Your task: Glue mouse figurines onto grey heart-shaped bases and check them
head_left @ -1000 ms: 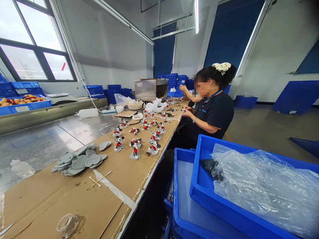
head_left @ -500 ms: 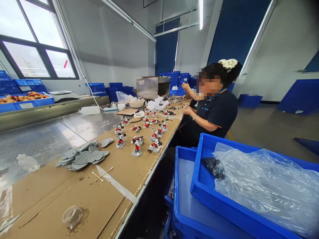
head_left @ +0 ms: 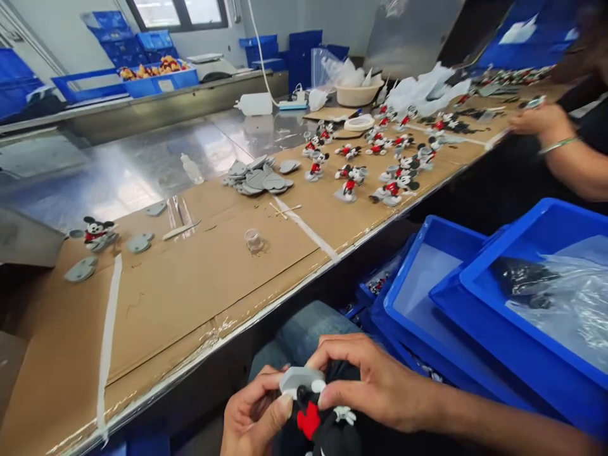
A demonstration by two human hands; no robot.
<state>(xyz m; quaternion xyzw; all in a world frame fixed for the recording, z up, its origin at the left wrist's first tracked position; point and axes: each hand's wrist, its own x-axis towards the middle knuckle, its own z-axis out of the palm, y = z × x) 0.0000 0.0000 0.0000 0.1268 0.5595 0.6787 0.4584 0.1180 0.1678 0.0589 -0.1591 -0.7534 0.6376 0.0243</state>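
At the bottom of the view, my left hand (head_left: 256,411) pinches the edge of a grey base (head_left: 295,379) between thumb and fingers. My right hand (head_left: 365,380) grips the other side, its thumb against the white shoe of a mouse figurine (head_left: 310,419) in red shorts. The figurine is upside down, feet against the base and its black head toward me. Both hands are over my lap, in front of the table edge. On the cardboard beyond lie a pile of grey bases (head_left: 259,177), several more mouse figurines (head_left: 349,187) and a small clear cup (head_left: 254,239).
Crossed cotton swabs (head_left: 285,209) and a white-handled blade (head_left: 180,230) lie on the cardboard. A single figurine (head_left: 97,233) stands at the left with loose bases. Blue crates (head_left: 427,278) are stacked on my right. A co-worker's hand (head_left: 541,120) is at the far right.
My view has swung down and to the left. Both my hands, holding the figurine and base, now show; they were out of view before.
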